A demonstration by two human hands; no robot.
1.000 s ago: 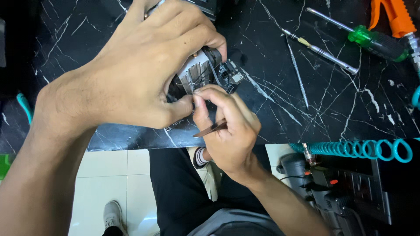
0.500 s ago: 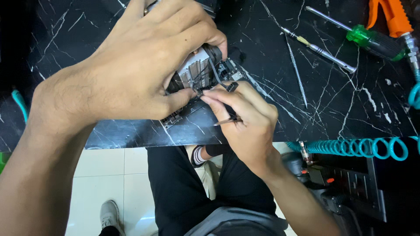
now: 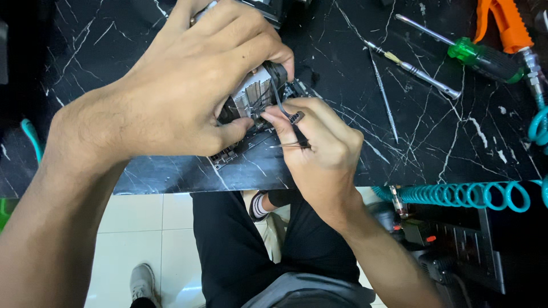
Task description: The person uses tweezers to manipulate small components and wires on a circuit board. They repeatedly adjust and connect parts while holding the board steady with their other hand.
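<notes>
Head view, hands: L hand (image 3: 188, 97) clamped over a small circuit board w/ metal cooling fins (image 3: 254, 91), pressing it to the table (image 3: 445, 142). Thumb and fingers wrap it tight.
Head view, R side: R hand (image 3: 319, 148) pinches thin tweezers (image 3: 294, 144) between thumb and forefinger; tips aimed at a thin black wire (image 3: 281, 101) w/ a small plug (image 3: 297, 117) at its end, just beside the fins.
Board position: near front edge of table, mostly hidden under L hand; only fins, a black corner and lower edge show.
Wire: loops from top of fins down toward R fingertips. Whether the plug is seated or free, can't tell.
Step in hand (judgement): fine work on the wire/plug at the board, L hand as a vise, R hand doing the picking.
Next move calls for (judgement): steady L grip, small precise tweezer motion, light force so the wire isn't strained; better sight of the plug, since fingers block it.
Table, far R: green-handled screwdriver (image 3: 482, 57), slim metal-shaft tool (image 3: 411, 65), thin probe (image 3: 383, 97), orange-handled tool (image 3: 502, 23). All well apart from hands, untouched.
Table edge, R: teal coiled hose (image 3: 474, 194) runs along front edge.
Below table: person's dark trousers, pale tiled floor (image 3: 148, 228), a shoe.
</notes>
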